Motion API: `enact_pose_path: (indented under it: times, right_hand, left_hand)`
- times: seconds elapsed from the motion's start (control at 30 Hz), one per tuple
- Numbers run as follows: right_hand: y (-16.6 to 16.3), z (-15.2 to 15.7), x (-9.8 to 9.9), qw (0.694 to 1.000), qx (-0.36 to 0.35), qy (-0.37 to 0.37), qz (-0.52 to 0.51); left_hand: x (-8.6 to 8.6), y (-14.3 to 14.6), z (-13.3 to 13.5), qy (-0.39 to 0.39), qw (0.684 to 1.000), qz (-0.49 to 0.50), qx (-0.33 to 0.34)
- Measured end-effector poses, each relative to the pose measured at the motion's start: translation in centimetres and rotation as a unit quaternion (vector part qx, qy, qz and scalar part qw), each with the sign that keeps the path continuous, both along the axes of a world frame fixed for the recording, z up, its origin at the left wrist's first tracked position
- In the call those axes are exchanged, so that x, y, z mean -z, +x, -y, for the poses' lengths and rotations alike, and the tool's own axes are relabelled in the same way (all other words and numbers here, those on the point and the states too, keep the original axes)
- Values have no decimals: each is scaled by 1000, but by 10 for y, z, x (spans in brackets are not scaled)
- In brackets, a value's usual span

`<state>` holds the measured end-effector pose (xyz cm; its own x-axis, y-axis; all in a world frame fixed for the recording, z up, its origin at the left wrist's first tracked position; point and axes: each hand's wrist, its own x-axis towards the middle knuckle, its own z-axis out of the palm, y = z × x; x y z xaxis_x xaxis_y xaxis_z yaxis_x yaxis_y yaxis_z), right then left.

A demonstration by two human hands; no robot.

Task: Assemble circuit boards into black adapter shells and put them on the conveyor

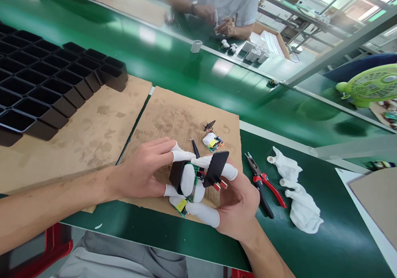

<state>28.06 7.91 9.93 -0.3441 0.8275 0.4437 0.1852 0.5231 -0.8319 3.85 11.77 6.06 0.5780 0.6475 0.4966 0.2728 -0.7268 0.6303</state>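
Wearing white finger cots, my left hand (144, 164) is closed around a black plastic housing (175, 177). My right hand (238, 203), also in finger cots, grips a green circuit board (196, 183) with white potting lumps, partly at the housing's mouth. A black plug cover (218, 166) with two metal prongs stands tilted by my right fingers, wired to the board. Below my hands another circuit board (180, 205) with a yellow-wrapped part lies on the cardboard. Just beyond are black tweezers (195, 148) and a further circuit board (211, 141) with its plug cover (210, 125).
Rows of black housings (46, 79) stand on cardboard (93, 146) at the left. Red-and-black pliers (263, 183) and crumpled white gloves (302, 205) lie at the right. Across the green bench, a person (217, 9) handles small parts; a green fan (372, 84) stands far right.
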Motion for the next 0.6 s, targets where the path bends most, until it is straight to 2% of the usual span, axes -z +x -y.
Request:
enact_pose_path:
  times: [0.4,0.6]
  right_hand:
    - [-2,1,1,1000,18,3,19]
    - [-1,0,1,999,-3,-1,38]
  left_hand:
    - [1,2,0,-9,1000,4,-7]
    - [2,2,0,-7,1000,5,-4]
